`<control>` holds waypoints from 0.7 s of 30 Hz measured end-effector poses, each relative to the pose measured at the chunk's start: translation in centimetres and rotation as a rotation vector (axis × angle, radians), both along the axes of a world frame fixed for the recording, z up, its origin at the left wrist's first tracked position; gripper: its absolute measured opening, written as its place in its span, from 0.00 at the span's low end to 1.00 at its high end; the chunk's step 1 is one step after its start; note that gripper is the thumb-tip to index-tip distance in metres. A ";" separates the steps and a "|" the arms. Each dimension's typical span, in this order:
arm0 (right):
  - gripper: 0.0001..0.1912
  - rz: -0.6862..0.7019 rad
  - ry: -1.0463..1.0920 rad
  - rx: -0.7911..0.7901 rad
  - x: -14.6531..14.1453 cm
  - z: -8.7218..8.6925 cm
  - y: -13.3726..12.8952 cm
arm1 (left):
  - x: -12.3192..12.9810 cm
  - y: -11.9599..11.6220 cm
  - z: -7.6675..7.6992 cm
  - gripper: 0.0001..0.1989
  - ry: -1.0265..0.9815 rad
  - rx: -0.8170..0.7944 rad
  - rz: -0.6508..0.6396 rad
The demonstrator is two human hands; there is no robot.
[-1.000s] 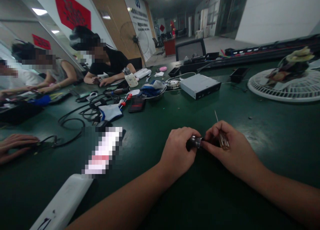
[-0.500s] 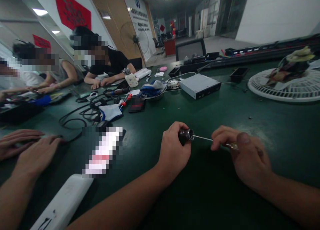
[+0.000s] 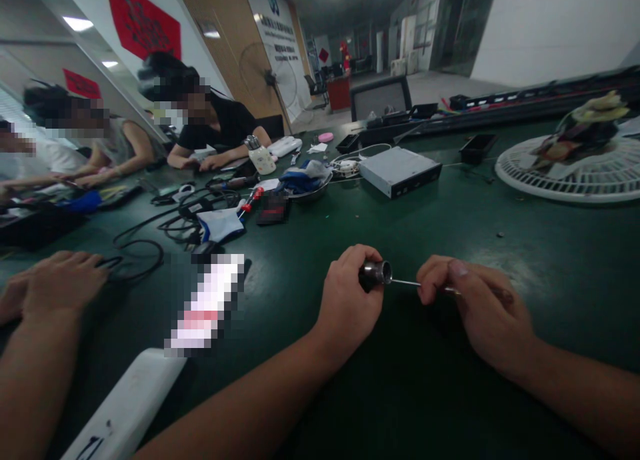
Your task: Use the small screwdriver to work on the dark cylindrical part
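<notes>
Just right of the middle of the head view, my left hand [image 3: 350, 297] is closed round a dark metal cylinder [image 3: 373, 274]. Its hollow, shiny end faces right, towards my other hand. My right hand [image 3: 473, 300] grips a screwdriver [image 3: 406, 283], with the thumb lying along the handle. The thin metal shaft points left, its tip at the lower rim of the cylinder's opening. Whether that tip is inside the opening or only beside it, I cannot tell. Fingers cover most of the screwdriver's handle and the cylinder's far end.
On my left lie a lit, blurred phone [image 3: 210, 303] on a white stand [image 3: 130, 400] and a co-worker's hands [image 3: 65, 280] by a black cable [image 3: 143, 273]. Farther back are a grey disc drive [image 3: 400, 170], a white fan grille [image 3: 565, 180], gloves [image 3: 223, 223] and other people.
My right hand has shifted slightly left, and its thumb has slid forward along the screwdriver. Less of the shaft shows. The co-worker's hands at the left have moved with the cable.
</notes>
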State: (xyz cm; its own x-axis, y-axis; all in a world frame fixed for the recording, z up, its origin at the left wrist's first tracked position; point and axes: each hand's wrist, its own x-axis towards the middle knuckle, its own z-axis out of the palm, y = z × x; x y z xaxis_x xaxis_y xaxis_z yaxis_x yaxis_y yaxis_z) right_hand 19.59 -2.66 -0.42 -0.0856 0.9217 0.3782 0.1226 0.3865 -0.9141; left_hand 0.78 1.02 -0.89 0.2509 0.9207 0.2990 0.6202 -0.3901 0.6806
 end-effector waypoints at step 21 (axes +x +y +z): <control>0.25 -0.160 -0.152 -0.105 -0.3 0.0 0.3 | -0.4 0.0 0.1 0.11 -0.023 -0.009 -0.013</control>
State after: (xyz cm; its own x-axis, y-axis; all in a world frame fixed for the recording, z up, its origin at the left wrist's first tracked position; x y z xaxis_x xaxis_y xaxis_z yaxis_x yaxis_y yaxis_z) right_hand 19.26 -2.33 -0.45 0.0157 0.9618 0.2733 0.3136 0.2549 -0.9147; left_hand 0.40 0.98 -0.83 0.2560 0.9201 0.2965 0.5991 -0.3917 0.6983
